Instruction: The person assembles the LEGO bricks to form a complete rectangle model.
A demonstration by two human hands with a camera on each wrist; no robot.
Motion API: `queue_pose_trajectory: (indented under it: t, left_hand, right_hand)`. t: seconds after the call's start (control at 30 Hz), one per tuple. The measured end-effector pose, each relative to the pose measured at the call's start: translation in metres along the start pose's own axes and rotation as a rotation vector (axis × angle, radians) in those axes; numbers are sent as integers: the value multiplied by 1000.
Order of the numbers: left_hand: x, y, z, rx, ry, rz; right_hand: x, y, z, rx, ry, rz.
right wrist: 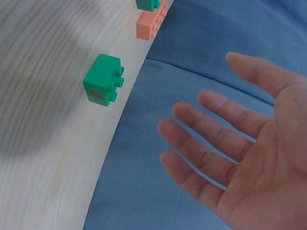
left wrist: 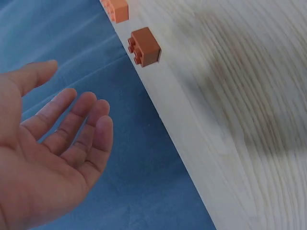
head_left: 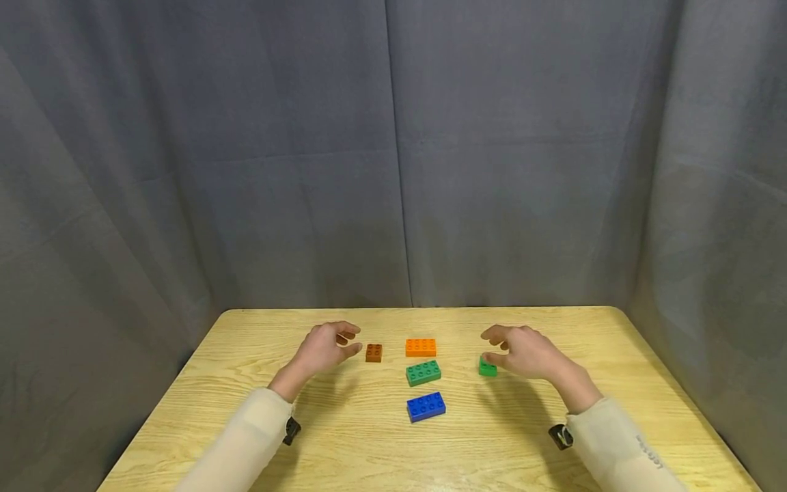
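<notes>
My left hand (head_left: 326, 347) hovers over the table's left half, fingers loosely bent and nothing in them. Just right of its fingertips sits a small brown toy brick (head_left: 374, 352), studs up; the left wrist view shows this brown brick (left wrist: 145, 47) apart from the hand. My right hand (head_left: 522, 350) hangs above the right half, holding nothing, its thumb overlapping a small bright green brick (head_left: 488, 369) in the head view. In the right wrist view a gap separates that green brick (right wrist: 102, 80) from the relaxed fingers (right wrist: 206, 158).
Between the hands, three longer bricks form a rough column: orange (head_left: 421, 348) at the back, darker green (head_left: 423, 373) in the middle, blue (head_left: 426, 407) nearest. All stand on a light wooden table (head_left: 369, 458). Grey curtains (head_left: 295, 171) hang behind and at both sides.
</notes>
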State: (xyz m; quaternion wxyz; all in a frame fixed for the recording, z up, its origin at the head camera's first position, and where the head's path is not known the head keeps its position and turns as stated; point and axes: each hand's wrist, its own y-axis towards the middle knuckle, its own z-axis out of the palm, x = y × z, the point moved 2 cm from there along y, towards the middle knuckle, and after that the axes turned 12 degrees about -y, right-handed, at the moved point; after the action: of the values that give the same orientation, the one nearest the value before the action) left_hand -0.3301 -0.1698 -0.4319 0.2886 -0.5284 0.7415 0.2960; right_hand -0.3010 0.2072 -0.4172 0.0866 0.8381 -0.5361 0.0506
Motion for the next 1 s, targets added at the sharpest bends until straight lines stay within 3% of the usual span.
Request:
queue_pose_trajectory:
  t: [0.33,0.67,1.0]
  left_hand:
    - [-3,1,16,24,-55,5]
    - [-8,6,31,18,-42,32]
    - [-9,6,43,54,-52,55]
  right_hand:
    - [3,1,6,22,36,-6]
    - [8,3,12,31,73,-14]
    - [14,3,21,53,114,-19]
